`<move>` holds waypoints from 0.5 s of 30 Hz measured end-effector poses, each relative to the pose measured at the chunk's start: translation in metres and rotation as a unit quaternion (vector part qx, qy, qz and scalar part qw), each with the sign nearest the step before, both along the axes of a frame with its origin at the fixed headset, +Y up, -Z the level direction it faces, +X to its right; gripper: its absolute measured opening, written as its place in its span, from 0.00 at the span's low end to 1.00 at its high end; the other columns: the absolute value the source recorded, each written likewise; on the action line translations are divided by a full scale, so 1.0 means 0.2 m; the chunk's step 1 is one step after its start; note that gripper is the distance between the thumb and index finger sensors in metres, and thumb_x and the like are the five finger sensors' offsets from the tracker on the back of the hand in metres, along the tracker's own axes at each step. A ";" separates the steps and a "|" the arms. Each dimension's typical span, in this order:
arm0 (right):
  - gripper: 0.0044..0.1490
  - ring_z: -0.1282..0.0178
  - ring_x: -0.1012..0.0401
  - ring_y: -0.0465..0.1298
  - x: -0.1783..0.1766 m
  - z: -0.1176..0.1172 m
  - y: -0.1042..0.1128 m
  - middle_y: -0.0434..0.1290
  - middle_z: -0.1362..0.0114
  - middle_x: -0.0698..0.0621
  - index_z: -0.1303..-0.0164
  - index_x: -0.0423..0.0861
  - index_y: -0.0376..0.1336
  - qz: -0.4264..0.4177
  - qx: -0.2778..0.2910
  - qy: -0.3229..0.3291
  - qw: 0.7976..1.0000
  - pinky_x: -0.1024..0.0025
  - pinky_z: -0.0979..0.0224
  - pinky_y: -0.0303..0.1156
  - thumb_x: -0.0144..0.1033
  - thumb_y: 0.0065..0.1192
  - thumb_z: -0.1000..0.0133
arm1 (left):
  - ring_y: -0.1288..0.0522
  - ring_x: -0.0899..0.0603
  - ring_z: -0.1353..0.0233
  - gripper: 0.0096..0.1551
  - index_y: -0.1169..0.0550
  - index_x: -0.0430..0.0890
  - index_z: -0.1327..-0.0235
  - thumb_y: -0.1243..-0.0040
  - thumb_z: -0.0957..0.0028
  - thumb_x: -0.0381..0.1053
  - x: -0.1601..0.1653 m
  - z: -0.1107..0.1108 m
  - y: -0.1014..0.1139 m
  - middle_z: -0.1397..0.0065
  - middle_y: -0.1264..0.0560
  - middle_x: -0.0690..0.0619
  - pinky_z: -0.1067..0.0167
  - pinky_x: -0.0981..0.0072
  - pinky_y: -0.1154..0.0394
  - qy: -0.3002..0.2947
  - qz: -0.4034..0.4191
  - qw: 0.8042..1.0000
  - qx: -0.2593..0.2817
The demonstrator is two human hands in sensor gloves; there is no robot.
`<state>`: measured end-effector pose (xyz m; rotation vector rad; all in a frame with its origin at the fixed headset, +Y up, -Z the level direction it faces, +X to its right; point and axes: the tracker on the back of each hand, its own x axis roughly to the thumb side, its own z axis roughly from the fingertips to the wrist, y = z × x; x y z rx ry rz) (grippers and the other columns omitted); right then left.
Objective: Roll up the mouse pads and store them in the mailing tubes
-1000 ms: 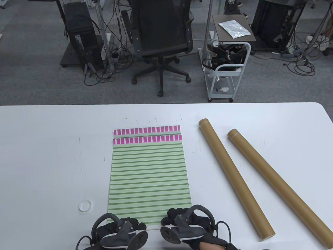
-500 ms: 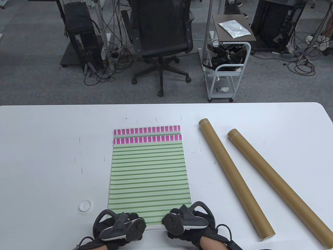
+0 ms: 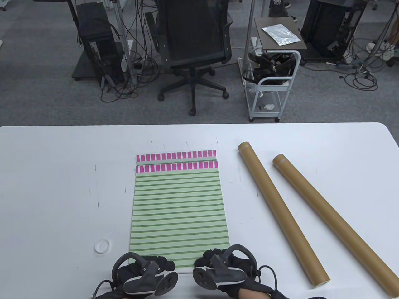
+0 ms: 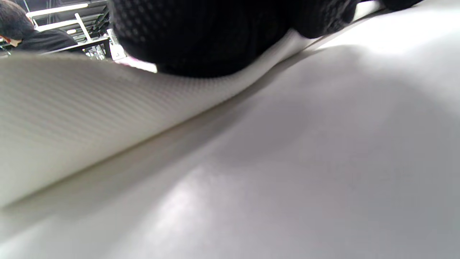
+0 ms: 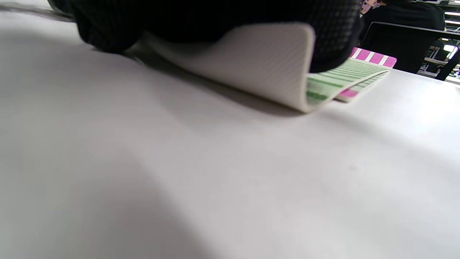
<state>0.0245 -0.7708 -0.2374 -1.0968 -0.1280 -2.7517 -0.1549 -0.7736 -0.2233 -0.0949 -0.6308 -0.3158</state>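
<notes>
The table (image 3: pixel 56 187) gives you free white surface on every side of the top mouse pad (image 3: pixel 179 215), which lies flat at its middle on a second pad (image 3: pixel 176 155) that shows beyond its far edge, with two mailing tubes (image 3: pixel 280 211) well apart to its right and a small white cap (image 3: pixel 102 246) near its near-left corner. The pad looks light, soft and bendy with a grippy ribbed underside, so it should roll easily but may spring open or skew. Your left hand (image 3: pixel 145 274) and right hand (image 3: pixel 224 268) have fingers curled over its lifted near edge; keep hold at both corners.
</notes>
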 end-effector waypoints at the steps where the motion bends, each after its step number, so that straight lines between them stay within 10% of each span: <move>1: 0.29 0.53 0.56 0.78 0.00 0.00 0.00 0.73 0.42 0.52 0.37 0.52 0.61 0.002 0.002 0.000 1.000 0.58 0.43 0.76 0.47 0.60 0.49 | 0.16 0.52 0.56 0.22 0.25 0.58 0.44 0.46 0.50 0.60 0.00 0.00 0.00 0.50 0.18 0.59 0.62 0.78 0.17 0.001 0.001 1.000 0.001; 15: 0.35 0.48 0.55 0.78 -0.01 -0.02 0.01 0.74 0.41 0.55 0.39 0.56 0.62 0.024 -0.001 -0.017 1.000 0.59 0.41 0.76 0.51 0.64 0.57 | 0.16 0.52 0.52 0.25 0.26 0.59 0.42 0.42 0.54 0.59 -0.01 0.00 0.00 0.46 0.20 0.60 0.56 0.76 0.17 -0.008 -0.006 1.000 0.008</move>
